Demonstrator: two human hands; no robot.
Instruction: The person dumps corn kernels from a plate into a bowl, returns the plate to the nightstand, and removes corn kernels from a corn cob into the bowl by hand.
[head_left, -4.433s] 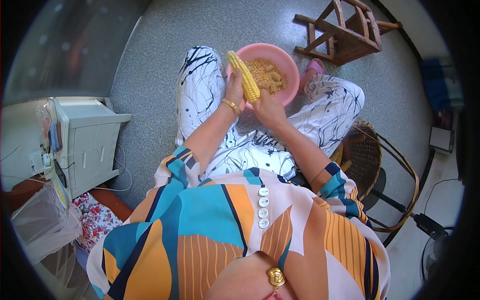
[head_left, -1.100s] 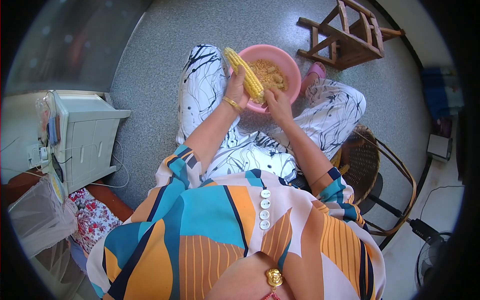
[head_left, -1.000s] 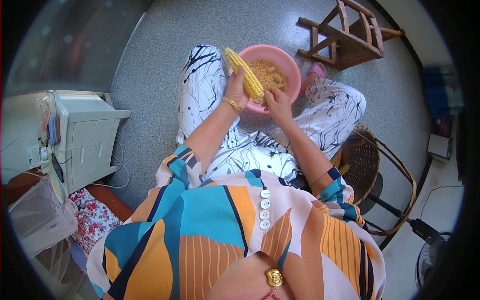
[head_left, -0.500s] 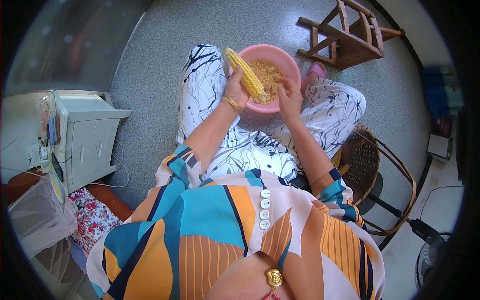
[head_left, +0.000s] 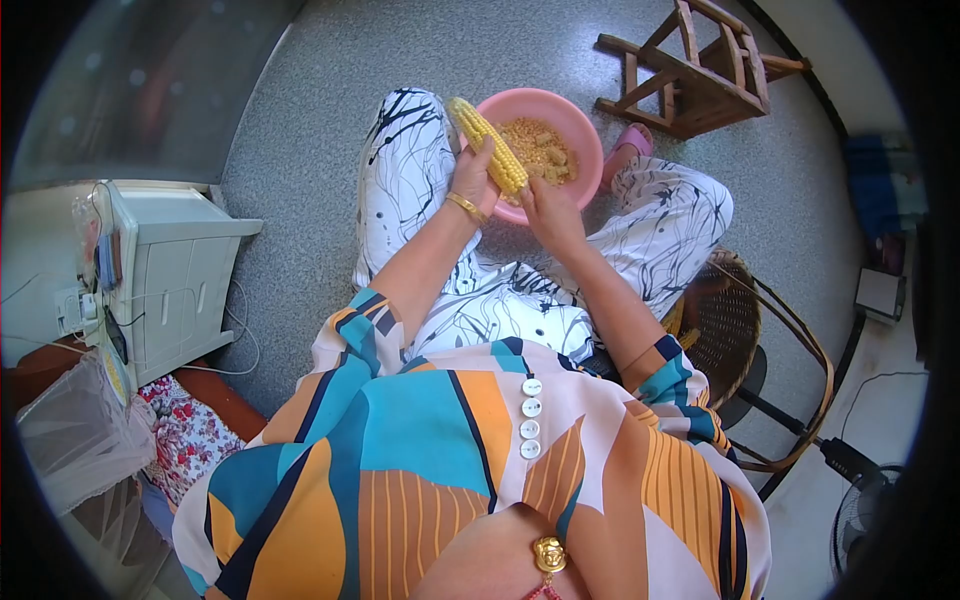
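Note:
A yellow corn cob, covered in rows of kernels, slants over the left part of a pink basin. My left hand is closed around the cob's left side. At the cob's near end, my right hand has its fingers pressed onto the tip. Loose kernels and some pale bits of cob lie in the basin, which stands on the floor between my legs. The right fingertips are partly hidden against the cob.
A wooden chair lies on its side at the upper right. A woven basket with a tall handle stands by my right leg, some corn showing inside. To the left is a white cabinet with cables. A fan is at the lower right.
My right hand has moved left and down from above the basin's kernels to the near end of the corn cob. The left hand still holds the cob in nearly the same place.

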